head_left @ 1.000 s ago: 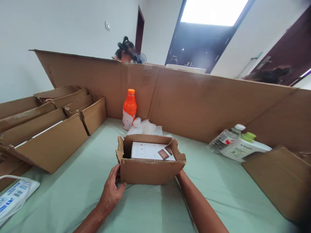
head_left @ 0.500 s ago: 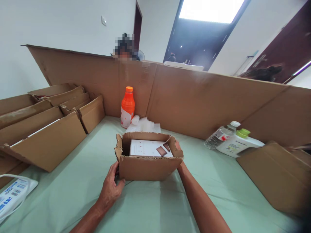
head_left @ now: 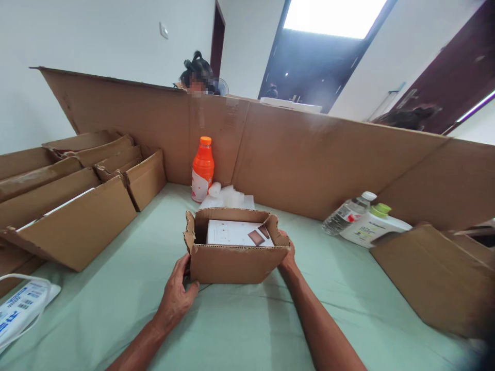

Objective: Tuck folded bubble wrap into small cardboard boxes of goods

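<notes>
Open brown cardboard box (head_left: 235, 264), mid pale green tablecloth (head_left: 240, 330), is clasped at 8 o'clock by the curled left hand (head_left: 176, 296) and 3 o'clock by the flat-pressed right hand (head_left: 288, 255), seemingly steadied; even squeezing is needed next.

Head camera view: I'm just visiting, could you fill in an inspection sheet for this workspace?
Surface: pale green cloth, creased.
Job's things: open cardboard box holding a white printed carton.
Clutter: orange bottle upright, white packing wrap beside it, clear bottle and green-capped white bottle lying at right, cardboard cartons lined up at left, cardboard piece at right, printed plastic bag at near left.
Hands: left hand grips the box's near left corner; right hand against its right side, mostly hidden.
Cables: nothing seen.
Surroundings: cardboard partition along the far edge, a person behind it, white walls, dark doorway.
</notes>
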A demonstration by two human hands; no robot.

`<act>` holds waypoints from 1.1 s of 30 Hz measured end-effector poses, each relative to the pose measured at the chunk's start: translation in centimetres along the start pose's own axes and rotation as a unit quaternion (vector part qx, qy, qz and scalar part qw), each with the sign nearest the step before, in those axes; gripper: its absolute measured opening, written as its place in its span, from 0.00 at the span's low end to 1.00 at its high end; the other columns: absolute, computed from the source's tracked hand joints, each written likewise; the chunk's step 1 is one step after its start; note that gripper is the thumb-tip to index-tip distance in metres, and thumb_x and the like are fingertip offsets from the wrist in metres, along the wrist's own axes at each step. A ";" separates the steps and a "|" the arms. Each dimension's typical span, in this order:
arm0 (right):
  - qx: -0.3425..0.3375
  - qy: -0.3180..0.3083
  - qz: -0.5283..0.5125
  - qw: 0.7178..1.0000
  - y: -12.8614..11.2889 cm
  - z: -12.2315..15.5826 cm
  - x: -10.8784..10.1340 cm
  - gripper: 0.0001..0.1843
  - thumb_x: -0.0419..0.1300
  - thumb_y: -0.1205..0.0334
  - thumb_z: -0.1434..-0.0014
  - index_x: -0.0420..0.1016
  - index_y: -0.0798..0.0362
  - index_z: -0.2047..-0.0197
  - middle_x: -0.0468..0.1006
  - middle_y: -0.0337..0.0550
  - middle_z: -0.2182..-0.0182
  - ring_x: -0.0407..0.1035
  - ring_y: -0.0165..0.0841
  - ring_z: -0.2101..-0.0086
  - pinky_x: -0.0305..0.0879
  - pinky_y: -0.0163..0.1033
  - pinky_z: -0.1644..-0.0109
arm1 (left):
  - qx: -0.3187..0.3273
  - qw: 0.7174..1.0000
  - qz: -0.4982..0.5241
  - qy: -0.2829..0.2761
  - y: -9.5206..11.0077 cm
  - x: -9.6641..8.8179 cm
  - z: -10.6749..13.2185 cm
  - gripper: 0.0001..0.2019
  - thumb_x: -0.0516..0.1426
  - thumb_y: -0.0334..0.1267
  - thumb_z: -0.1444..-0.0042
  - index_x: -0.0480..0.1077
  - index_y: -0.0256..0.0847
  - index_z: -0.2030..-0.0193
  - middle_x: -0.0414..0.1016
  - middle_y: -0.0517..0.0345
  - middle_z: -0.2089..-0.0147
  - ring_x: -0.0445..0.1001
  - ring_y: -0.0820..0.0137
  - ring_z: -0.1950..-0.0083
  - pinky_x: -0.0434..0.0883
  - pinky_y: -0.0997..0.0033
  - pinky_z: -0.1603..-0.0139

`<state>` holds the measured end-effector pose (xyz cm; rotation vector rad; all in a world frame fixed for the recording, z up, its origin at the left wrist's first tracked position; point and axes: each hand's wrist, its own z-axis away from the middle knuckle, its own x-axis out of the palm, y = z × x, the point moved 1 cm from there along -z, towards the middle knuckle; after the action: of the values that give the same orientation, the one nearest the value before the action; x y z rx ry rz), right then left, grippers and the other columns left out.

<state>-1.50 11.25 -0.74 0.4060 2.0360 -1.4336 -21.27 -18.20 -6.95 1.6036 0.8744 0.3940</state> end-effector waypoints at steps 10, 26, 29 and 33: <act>-0.047 -0.027 0.043 0.998 2.1 7.0 -0.9 0.18 0.50 0.51 0.46 0.77 0.50 0.63 0.82 0.51 0.57 0.72 0.45 0.55 0.65 0.49 0.47 | 0.016 1.000 0.005 0.004 0.1 0.0 -0.2 0.28 0.57 0.33 0.49 0.64 0.38 0.39 0.71 0.41 0.41 0.73 0.56 0.42 0.71 0.53 0.40; -0.037 -0.110 0.018 0.993 1.2 13.8 -2.7 0.16 0.52 0.48 0.40 0.74 0.50 0.62 0.81 0.48 0.59 0.73 0.41 0.62 0.68 0.45 0.55 | 0.015 1.000 -0.001 -0.008 -0.4 -0.1 0.1 0.30 0.57 0.32 0.48 0.62 0.37 0.36 0.70 0.42 0.40 0.71 0.57 0.38 0.69 0.55 0.37; -0.030 -0.116 0.021 0.993 1.1 14.1 -2.8 0.18 0.52 0.47 0.41 0.74 0.51 0.61 0.81 0.48 0.60 0.73 0.42 0.63 0.68 0.45 0.55 | 0.023 1.000 -0.008 -0.011 -0.4 -0.1 0.1 0.30 0.56 0.32 0.48 0.62 0.38 0.36 0.70 0.42 0.39 0.70 0.57 0.37 0.68 0.55 0.36; -0.022 -0.117 0.026 0.993 1.1 14.7 -2.9 0.19 0.53 0.46 0.42 0.75 0.51 0.62 0.82 0.49 0.60 0.73 0.42 0.64 0.68 0.45 0.57 | 0.012 1.000 -0.010 -0.018 0.0 -0.3 0.0 0.30 0.56 0.33 0.49 0.62 0.36 0.37 0.70 0.41 0.40 0.69 0.55 0.37 0.67 0.53 0.36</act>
<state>5.80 -1.65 -3.07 0.2581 1.8524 -1.3350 -21.43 -18.44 -6.90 1.6175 0.8693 0.3406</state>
